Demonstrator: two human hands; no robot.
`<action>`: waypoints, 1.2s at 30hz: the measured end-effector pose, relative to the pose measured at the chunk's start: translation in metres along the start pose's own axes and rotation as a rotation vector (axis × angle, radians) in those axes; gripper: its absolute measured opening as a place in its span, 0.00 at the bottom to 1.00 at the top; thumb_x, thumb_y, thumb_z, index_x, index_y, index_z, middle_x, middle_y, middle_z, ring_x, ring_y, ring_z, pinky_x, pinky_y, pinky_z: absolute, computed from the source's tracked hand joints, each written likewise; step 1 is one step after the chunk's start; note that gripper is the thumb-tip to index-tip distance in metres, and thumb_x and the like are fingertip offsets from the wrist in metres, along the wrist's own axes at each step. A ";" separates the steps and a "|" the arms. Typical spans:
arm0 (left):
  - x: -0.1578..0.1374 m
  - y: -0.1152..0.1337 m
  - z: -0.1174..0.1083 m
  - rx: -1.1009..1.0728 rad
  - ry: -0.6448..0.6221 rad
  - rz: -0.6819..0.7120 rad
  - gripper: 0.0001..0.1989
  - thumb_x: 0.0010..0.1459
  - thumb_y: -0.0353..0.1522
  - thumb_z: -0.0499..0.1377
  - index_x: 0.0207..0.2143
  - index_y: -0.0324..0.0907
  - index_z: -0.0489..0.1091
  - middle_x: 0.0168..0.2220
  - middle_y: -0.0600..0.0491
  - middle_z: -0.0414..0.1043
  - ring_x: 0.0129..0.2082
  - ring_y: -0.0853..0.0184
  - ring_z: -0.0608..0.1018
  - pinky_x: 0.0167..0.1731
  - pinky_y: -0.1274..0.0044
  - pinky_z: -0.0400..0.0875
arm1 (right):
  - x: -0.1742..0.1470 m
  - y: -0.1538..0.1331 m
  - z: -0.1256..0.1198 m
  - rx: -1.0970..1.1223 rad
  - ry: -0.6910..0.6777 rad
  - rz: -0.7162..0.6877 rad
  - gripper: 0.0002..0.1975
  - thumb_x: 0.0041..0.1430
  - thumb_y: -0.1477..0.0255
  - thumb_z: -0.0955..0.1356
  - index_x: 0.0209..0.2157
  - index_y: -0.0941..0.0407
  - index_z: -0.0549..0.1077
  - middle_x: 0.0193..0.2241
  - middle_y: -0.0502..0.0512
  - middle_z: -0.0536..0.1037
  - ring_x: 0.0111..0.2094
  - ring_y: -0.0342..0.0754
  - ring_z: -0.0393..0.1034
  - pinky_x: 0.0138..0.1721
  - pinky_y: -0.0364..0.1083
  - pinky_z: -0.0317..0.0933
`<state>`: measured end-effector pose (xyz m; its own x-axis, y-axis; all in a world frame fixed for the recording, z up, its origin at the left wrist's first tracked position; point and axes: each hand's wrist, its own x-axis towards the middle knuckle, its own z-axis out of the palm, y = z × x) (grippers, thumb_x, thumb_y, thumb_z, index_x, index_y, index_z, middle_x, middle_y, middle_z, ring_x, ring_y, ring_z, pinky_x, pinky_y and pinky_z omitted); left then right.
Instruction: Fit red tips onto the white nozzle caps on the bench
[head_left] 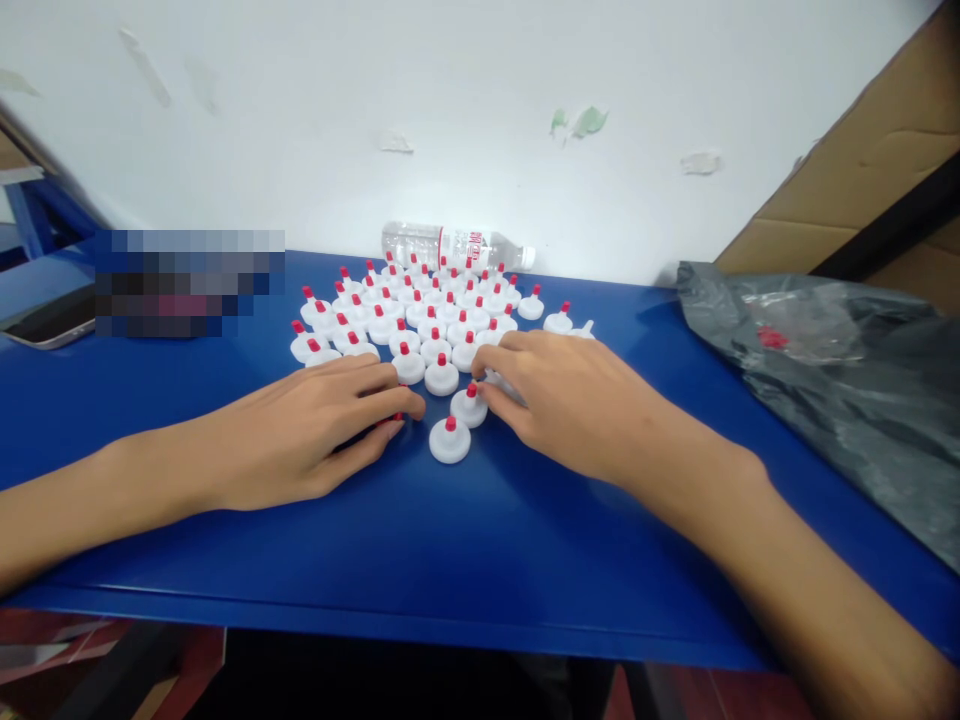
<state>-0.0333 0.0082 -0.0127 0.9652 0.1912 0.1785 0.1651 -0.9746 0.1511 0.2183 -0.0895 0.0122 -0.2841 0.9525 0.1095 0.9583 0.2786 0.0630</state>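
A blue counter [480,575] spans the view; take 12 o'clock as straight ahead of the person. At its 3 o'clock side a dark grey plastic bag [795,400] is spread, and nearer the middle stands a crowded group of white disc-shaped caps [435,351], those in plain sight upright with red tips pointing up. The right hand [559,390] reaches in toward 10 o'clock, its thumb and forefinger bent close about the cap just below them; whether they pinch it or merely touch it, I cannot tell. The left hand [322,425] reaches toward 3 o'clock, thumb and forefinger near each other with a bit of red [400,416] showing between; whether they are clamped on it is unclear. Beyond the group, at 12 o'clock, a clear plastic bottle [455,247] lies on its side, long axis running 9 to 3 o'clock. The relation that seems to matter is down at 6 o'clock: the second cap [468,408] sits right at the right fingers, at 3 o'clock from the left, so the right hand is nearer. The frontmost cap [450,446], its axis vertical, stands at 7 o'clock from the right fingertips, between 4 and 5 from the left.
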 end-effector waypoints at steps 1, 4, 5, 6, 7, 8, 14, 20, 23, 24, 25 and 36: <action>0.000 0.000 0.000 0.006 -0.001 0.001 0.12 0.73 0.31 0.50 0.52 0.44 0.71 0.41 0.49 0.73 0.39 0.63 0.75 0.41 0.73 0.67 | 0.000 0.000 0.000 0.000 0.002 0.000 0.11 0.72 0.69 0.63 0.46 0.56 0.76 0.40 0.54 0.80 0.38 0.50 0.73 0.31 0.49 0.50; 0.001 0.000 0.000 0.021 -0.006 0.005 0.12 0.73 0.31 0.49 0.52 0.44 0.70 0.42 0.49 0.72 0.39 0.63 0.74 0.42 0.72 0.67 | 0.000 0.000 0.000 -0.001 0.008 0.000 0.11 0.72 0.69 0.63 0.46 0.55 0.76 0.40 0.54 0.80 0.38 0.50 0.73 0.30 0.49 0.49; 0.001 0.001 0.001 0.023 -0.007 0.005 0.12 0.73 0.31 0.49 0.52 0.44 0.70 0.42 0.49 0.72 0.40 0.63 0.74 0.42 0.72 0.67 | 0.000 0.000 0.000 0.000 0.008 0.001 0.11 0.72 0.69 0.62 0.46 0.55 0.76 0.40 0.55 0.80 0.38 0.51 0.73 0.30 0.49 0.49; 0.001 0.001 0.001 0.024 -0.006 0.005 0.12 0.74 0.31 0.49 0.52 0.44 0.70 0.42 0.49 0.72 0.40 0.63 0.74 0.42 0.72 0.67 | 0.000 0.000 0.000 0.000 0.006 0.004 0.11 0.72 0.69 0.62 0.46 0.55 0.76 0.40 0.55 0.80 0.38 0.51 0.73 0.30 0.49 0.49; 0.001 0.001 0.001 0.025 -0.007 0.006 0.12 0.74 0.31 0.49 0.51 0.43 0.70 0.42 0.49 0.72 0.40 0.63 0.74 0.42 0.72 0.67 | 0.000 0.000 0.000 0.000 0.004 0.006 0.11 0.72 0.69 0.62 0.46 0.56 0.76 0.40 0.55 0.80 0.38 0.51 0.73 0.30 0.49 0.49; 0.002 0.001 0.001 0.026 -0.005 0.007 0.12 0.74 0.31 0.49 0.51 0.43 0.70 0.42 0.50 0.72 0.40 0.63 0.74 0.42 0.72 0.67 | 0.000 0.000 0.000 0.001 0.000 0.007 0.12 0.72 0.69 0.62 0.47 0.56 0.76 0.41 0.55 0.80 0.38 0.51 0.73 0.30 0.49 0.49; 0.001 -0.001 0.001 0.028 -0.009 0.015 0.11 0.74 0.31 0.50 0.52 0.44 0.69 0.42 0.50 0.71 0.40 0.64 0.74 0.42 0.72 0.67 | 0.000 0.000 0.000 0.000 -0.003 0.007 0.12 0.72 0.69 0.63 0.47 0.55 0.76 0.41 0.54 0.80 0.38 0.51 0.73 0.30 0.49 0.49; 0.001 -0.001 0.002 0.031 -0.010 0.012 0.12 0.74 0.31 0.49 0.52 0.44 0.70 0.42 0.50 0.71 0.40 0.63 0.74 0.42 0.72 0.67 | 0.000 0.000 0.001 0.007 0.000 0.003 0.12 0.72 0.68 0.63 0.47 0.55 0.76 0.41 0.54 0.80 0.38 0.50 0.73 0.30 0.49 0.49; 0.001 0.001 0.001 0.028 -0.009 0.006 0.12 0.74 0.31 0.49 0.52 0.44 0.70 0.41 0.50 0.72 0.39 0.63 0.74 0.42 0.72 0.67 | 0.000 0.000 0.001 0.010 -0.001 0.006 0.11 0.72 0.68 0.63 0.47 0.55 0.76 0.40 0.54 0.80 0.37 0.50 0.73 0.30 0.49 0.49; 0.001 0.001 0.001 0.027 -0.009 0.007 0.12 0.74 0.31 0.49 0.52 0.44 0.70 0.41 0.50 0.72 0.39 0.63 0.74 0.42 0.72 0.67 | 0.000 0.000 0.001 0.009 -0.001 0.007 0.11 0.72 0.68 0.63 0.47 0.55 0.76 0.40 0.54 0.80 0.38 0.50 0.73 0.30 0.49 0.49; 0.001 0.001 0.001 0.027 -0.008 0.009 0.12 0.74 0.31 0.49 0.52 0.44 0.70 0.41 0.50 0.71 0.39 0.63 0.74 0.42 0.72 0.67 | 0.001 0.001 0.001 0.008 -0.003 0.007 0.11 0.72 0.68 0.63 0.47 0.55 0.76 0.40 0.54 0.80 0.38 0.50 0.73 0.30 0.49 0.49; 0.001 0.001 0.001 0.029 -0.004 0.012 0.12 0.74 0.31 0.49 0.52 0.44 0.70 0.41 0.50 0.71 0.39 0.63 0.74 0.42 0.72 0.67 | 0.001 0.000 0.001 0.005 0.001 0.002 0.11 0.72 0.68 0.63 0.47 0.55 0.76 0.40 0.55 0.80 0.38 0.51 0.73 0.30 0.48 0.49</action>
<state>-0.0319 0.0075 -0.0129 0.9680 0.1786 0.1761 0.1588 -0.9799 0.1208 0.2186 -0.0887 0.0112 -0.2825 0.9529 0.1106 0.9589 0.2776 0.0580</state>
